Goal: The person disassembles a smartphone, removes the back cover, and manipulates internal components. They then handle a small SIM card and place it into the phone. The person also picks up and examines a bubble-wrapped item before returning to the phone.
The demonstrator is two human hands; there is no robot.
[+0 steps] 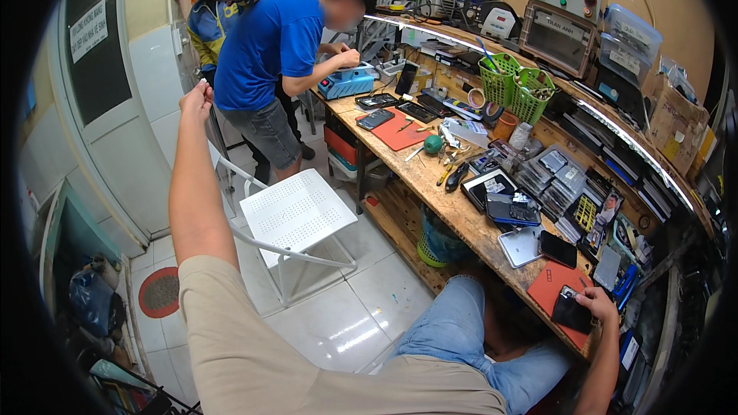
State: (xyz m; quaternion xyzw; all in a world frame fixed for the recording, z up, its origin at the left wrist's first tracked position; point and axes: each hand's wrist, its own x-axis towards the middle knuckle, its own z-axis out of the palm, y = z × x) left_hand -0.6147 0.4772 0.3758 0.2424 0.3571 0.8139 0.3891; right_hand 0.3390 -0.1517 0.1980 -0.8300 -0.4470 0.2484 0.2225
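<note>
Tan shirt (257, 346): nearest, lower centre.
Left hand (197, 101): outstretched, fingers bent; cannot tell whether anything is grasped.
Right hand (600, 306): grasping dark phone (570, 311) by its edge.
Dark phone: over orange mat (543, 286).

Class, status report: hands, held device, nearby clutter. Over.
Left hand outstretched, grip unclear. Right hand holding black device over orange mat. Black phone lying beside mat.

Wooden desk (461, 211) runs along the right, raised shelf (615, 126) above it with a bright strip on its edge, low wooden shelf (393, 241) underneath. Tan wall (680, 0) behind. White perforated-seat chair (296, 207) beside the desk. Floor (396, 280): glossy pale tiles, light reflecting. Left: pale door (123, 154), dark pane (111, 84), white wall tiles (150, 69), round red-rimmed mat (159, 292).
</note>
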